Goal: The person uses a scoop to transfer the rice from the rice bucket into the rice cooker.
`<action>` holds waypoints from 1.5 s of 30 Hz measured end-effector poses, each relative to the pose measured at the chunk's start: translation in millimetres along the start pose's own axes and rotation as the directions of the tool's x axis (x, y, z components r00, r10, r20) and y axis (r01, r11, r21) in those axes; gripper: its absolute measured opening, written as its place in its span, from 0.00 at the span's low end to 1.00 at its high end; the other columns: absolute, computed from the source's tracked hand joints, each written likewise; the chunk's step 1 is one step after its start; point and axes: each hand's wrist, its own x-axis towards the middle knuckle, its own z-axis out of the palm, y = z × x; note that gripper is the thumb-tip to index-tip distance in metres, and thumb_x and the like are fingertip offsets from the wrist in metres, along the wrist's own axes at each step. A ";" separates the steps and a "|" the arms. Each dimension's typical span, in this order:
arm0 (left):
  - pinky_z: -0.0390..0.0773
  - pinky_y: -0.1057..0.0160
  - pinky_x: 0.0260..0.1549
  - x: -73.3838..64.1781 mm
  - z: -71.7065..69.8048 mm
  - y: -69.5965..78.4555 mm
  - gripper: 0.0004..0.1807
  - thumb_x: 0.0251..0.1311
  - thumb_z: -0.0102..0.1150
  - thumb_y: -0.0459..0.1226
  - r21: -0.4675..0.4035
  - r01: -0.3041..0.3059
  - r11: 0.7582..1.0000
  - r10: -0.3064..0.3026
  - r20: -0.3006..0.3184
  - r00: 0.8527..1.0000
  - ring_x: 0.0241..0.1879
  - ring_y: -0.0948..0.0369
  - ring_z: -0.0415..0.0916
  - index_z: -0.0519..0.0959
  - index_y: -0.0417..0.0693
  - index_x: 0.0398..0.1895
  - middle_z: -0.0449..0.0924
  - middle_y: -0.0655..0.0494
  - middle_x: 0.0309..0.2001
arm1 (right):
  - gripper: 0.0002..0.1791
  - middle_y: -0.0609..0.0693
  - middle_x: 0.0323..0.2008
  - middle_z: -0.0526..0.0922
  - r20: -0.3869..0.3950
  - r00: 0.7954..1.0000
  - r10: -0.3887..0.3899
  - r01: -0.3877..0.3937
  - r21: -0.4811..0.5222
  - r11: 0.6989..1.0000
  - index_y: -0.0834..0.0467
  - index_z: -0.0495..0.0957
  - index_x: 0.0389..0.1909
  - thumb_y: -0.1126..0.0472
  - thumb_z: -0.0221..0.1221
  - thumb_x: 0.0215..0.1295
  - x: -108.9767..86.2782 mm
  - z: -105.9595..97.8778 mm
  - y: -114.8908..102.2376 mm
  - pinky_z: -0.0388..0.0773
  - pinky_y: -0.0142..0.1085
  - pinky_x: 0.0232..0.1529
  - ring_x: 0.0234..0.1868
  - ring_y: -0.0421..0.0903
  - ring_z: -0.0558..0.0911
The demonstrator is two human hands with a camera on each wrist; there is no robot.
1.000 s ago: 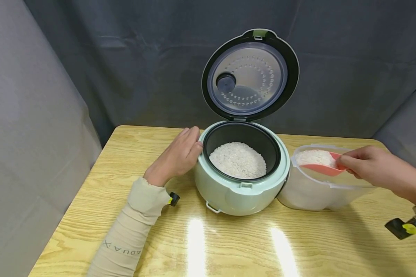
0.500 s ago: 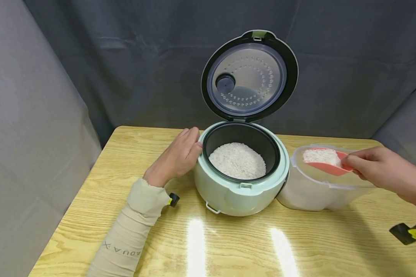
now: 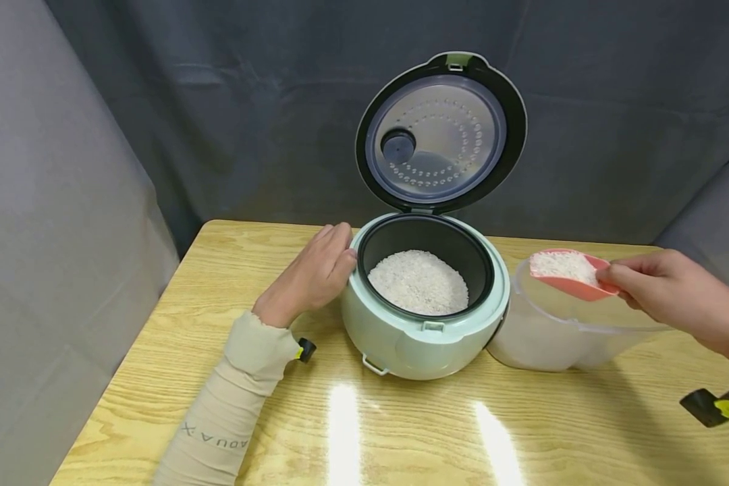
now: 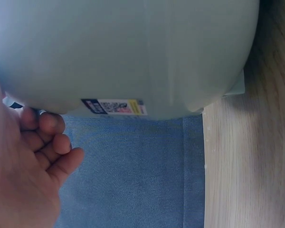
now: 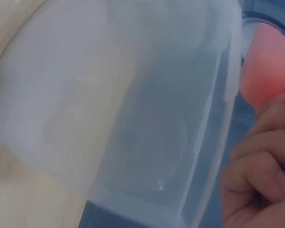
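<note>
My right hand [image 3: 674, 290] pinches a pink scoop [image 3: 574, 289] by its handle, level above the clear plastic rice bin [image 3: 547, 341]. White rice [image 3: 563, 265] fills the scoop. In the right wrist view, the scoop [image 5: 270, 64] shows beyond the bin's wall [image 5: 147, 128], above bent fingers. My left hand [image 3: 316, 273] rests against the left side of the mint-green rice cooker [image 3: 395, 344], thumb near its rim; the left wrist view shows loosely bent fingers [image 4: 52, 123] beside the cooker's wall [image 4: 133, 52]. Rice [image 3: 420, 282] lies inside the cooker's dark inner pot [image 3: 395, 237].
The cooker's lid [image 3: 442, 128] stands raised at the back, before a dark curtain [image 3: 249, 121]. Cooker and bin stand side by side on a wooden table [image 3: 267, 412]. A grey cloth panel [image 3: 67, 236] hangs on the left.
My right hand has lifted the rice-filled scoop up from inside the bin to above its rim, shifting slightly right. My left hand and the cooker have stayed in place.
</note>
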 end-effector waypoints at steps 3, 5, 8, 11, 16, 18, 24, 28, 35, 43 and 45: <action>0.61 0.60 0.41 0.1 -0.2 0.3 0.12 0.69 0.32 0.42 0.000 -0.003 1.000 0.003 -0.002 1.000 0.35 0.56 0.59 0.65 0.47 0.34 0.62 0.53 0.31 | 0.27 0.41 0.18 0.61 -0.019 0.999 -0.029 0.029 0.002 1.000 0.59 0.73 0.26 0.43 0.47 0.80 -0.8 0.2 -4.7 0.58 0.41 0.21 0.17 0.41 0.57; 0.61 0.60 0.41 0.2 -0.2 0.4 0.12 0.69 0.31 0.42 0.000 -0.004 1.000 0.004 -0.004 1.000 0.35 0.56 0.59 0.65 0.47 0.34 0.62 0.53 0.30 | 0.28 0.41 0.18 0.60 -0.027 0.999 -0.044 0.044 0.002 0.999 0.60 0.72 0.26 0.42 0.47 0.80 -1.2 1.0 -9.2 0.58 0.40 0.21 0.17 0.42 0.57; 0.61 0.60 0.41 0.1 -0.5 0.6 0.12 0.69 0.31 0.42 -0.003 -0.003 1.000 0.003 -0.004 1.000 0.35 0.55 0.59 0.65 0.47 0.34 0.62 0.53 0.31 | 0.27 0.42 0.19 0.61 -0.040 0.998 -0.054 0.053 -0.013 0.999 0.59 0.75 0.28 0.43 0.47 0.80 -0.2 3.2 -18.5 0.58 0.41 0.21 0.17 0.42 0.57; 0.62 0.60 0.41 0.2 -0.3 0.2 0.12 0.70 0.32 0.42 -0.003 -0.003 1.000 0.003 -0.003 1.000 0.35 0.55 0.59 0.65 0.47 0.34 0.62 0.53 0.31 | 0.26 0.43 0.19 0.63 -0.046 0.997 -0.063 0.063 -0.014 0.998 0.59 0.78 0.30 0.44 0.47 0.79 2.3 5.5 -29.3 0.58 0.41 0.20 0.17 0.43 0.58; 0.62 0.60 0.41 0.2 -0.5 0.3 0.12 0.69 0.32 0.42 -0.001 -0.008 1.000 0.008 -0.005 1.000 0.35 0.55 0.59 0.64 0.47 0.33 0.61 0.53 0.31 | 0.25 0.43 0.18 0.63 -0.045 0.996 -0.072 0.071 -0.017 0.997 0.59 0.79 0.30 0.44 0.48 0.79 6.4 9.6 -46.4 0.58 0.38 0.18 0.16 0.42 0.57; 0.61 0.61 0.41 0.1 -0.8 0.8 0.12 0.69 0.32 0.42 -0.004 -0.011 1.000 0.011 -0.006 1.000 0.35 0.55 0.59 0.64 0.47 0.33 0.61 0.53 0.31 | 0.26 0.43 0.18 0.63 -0.044 0.995 -0.086 0.085 -0.022 0.996 0.59 0.78 0.29 0.44 0.48 0.79 7.6 12.0 -52.5 0.58 0.38 0.18 0.16 0.41 0.56; 0.61 0.61 0.40 0.5 -0.7 0.5 0.12 0.70 0.32 0.42 -0.012 -0.006 1.000 0.006 -0.001 1.000 0.35 0.56 0.59 0.64 0.47 0.33 0.61 0.53 0.31 | 0.23 0.43 0.18 0.63 -0.014 0.992 -0.122 0.122 0.022 0.992 0.59 0.78 0.30 0.46 0.50 0.78 12.7 18.7 -68.8 0.58 0.37 0.18 0.16 0.41 0.57; 0.61 0.61 0.40 0.5 -0.5 -0.3 0.11 0.69 0.32 0.42 -0.016 -0.007 1.000 0.007 -0.002 1.000 0.35 0.56 0.59 0.64 0.47 0.33 0.60 0.53 0.31 | 0.23 0.43 0.18 0.63 0.005 0.991 -0.134 0.133 0.035 0.990 0.58 0.79 0.31 0.45 0.51 0.78 17.3 23.6 -79.3 0.58 0.36 0.19 0.17 0.42 0.58; 0.61 0.61 0.40 0.7 -0.3 -1.4 0.12 0.69 0.32 0.42 -0.010 -0.018 1.000 0.018 -0.005 1.000 0.35 0.55 0.59 0.64 0.47 0.33 0.60 0.53 0.31 | 0.27 0.44 0.18 0.62 0.019 0.991 -0.134 0.134 0.015 0.991 0.58 0.77 0.29 0.40 0.50 0.77 24.3 30.5 -93.8 0.58 0.36 0.19 0.18 0.45 0.60; 0.61 0.61 0.39 0.1 -1.1 -0.8 0.11 0.69 0.32 0.42 0.001 -0.020 1.000 0.020 -0.002 1.000 0.35 0.56 0.59 0.63 0.47 0.33 0.60 0.53 0.31 | 0.25 0.44 0.19 0.65 0.009 0.987 -0.161 0.161 -0.021 0.987 0.57 0.79 0.30 0.42 0.49 0.77 32.1 39.0 -109.3 0.58 0.38 0.20 0.21 0.44 0.62; 0.61 0.61 0.39 0.1 -1.3 -0.7 0.11 0.69 0.32 0.42 0.003 -0.017 1.000 0.017 0.002 1.000 0.35 0.56 0.59 0.63 0.47 0.33 0.60 0.53 0.31 | 0.24 0.44 0.19 0.65 -0.009 0.984 -0.179 0.179 -0.044 0.983 0.57 0.79 0.28 0.44 0.50 0.77 33.5 41.5 -112.3 0.58 0.38 0.21 0.21 0.44 0.62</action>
